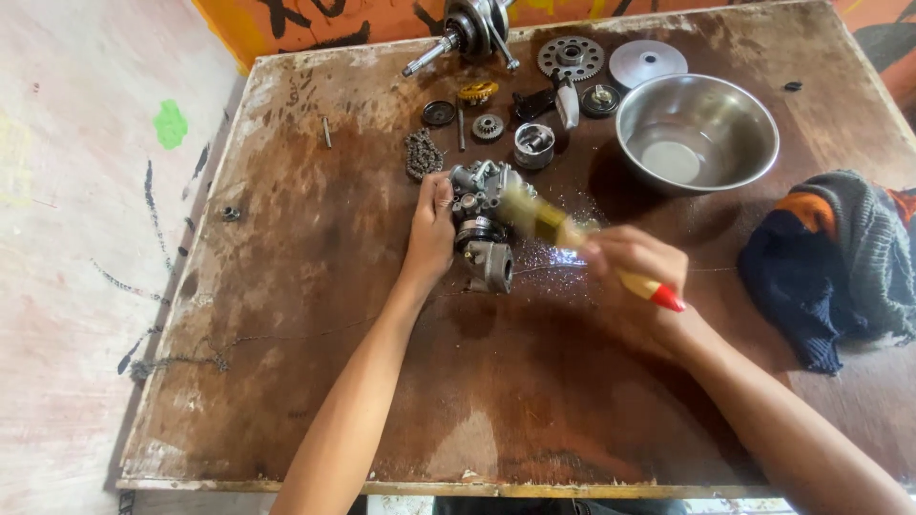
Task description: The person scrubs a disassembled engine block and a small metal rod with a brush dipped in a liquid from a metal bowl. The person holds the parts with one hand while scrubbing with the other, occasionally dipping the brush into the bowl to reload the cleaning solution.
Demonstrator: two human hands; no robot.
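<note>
Left hand (431, 229) clamped on grey carburettor (485, 224) at board (315, 315) centre. Right hand (637, 267) at three o'clock, fingers pinching blurred yellow brush (558, 229). Steel bowl (697, 129) at one o'clock.

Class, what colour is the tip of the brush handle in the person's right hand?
Red; the brush handle tip pokes out below the right hand, seen from the head view.

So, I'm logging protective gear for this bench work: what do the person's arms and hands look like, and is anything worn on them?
Nothing worn shows. The left hand and right hand are bare, without gloves, rings, watch or bands. Both forearms are bare right down to the picture's lower edge, with no sleeve in view.
</note>
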